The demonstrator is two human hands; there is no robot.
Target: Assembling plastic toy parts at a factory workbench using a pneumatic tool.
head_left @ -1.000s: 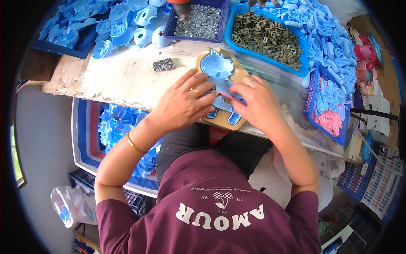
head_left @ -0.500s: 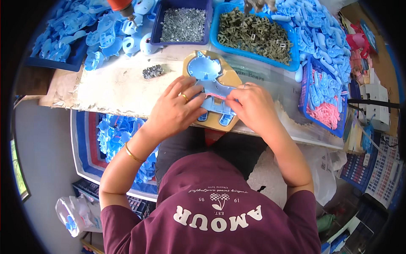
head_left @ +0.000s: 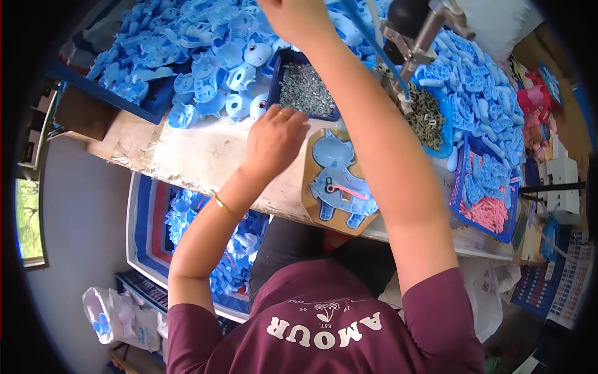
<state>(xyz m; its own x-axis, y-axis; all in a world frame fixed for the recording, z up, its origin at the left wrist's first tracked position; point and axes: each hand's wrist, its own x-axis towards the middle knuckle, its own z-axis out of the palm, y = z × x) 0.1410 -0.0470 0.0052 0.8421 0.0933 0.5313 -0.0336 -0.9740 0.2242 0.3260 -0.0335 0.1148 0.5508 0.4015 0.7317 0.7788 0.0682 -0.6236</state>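
Withdrawn from the blue shell (head_left: 334, 156), your left hand (head_left: 280, 134) is near the dark tray (head_left: 274, 82), your right hand (head_left: 298, 19) beyond it, neither grip discernible; the shell lies unheld, pink strip (head_left: 354, 192) across, in the tan fixture (head_left: 309, 171).

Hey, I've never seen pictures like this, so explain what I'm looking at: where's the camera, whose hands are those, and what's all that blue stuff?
There's no robot here, just a person's two bare hands. A wide fisheye camera on their head looks down, so straight edges bend. On the worktable, a tan holder bears a blue animal-shaped plastic part with a pink strip on it. Behind lie heaps of blue plastic pieces, a dark blue tray of small shiny bits and, further right, brownish metal parts. The left hand is near that dark tray; the right hand reaches to the top edge, partly cut off. I can't tell whether either holds anything.
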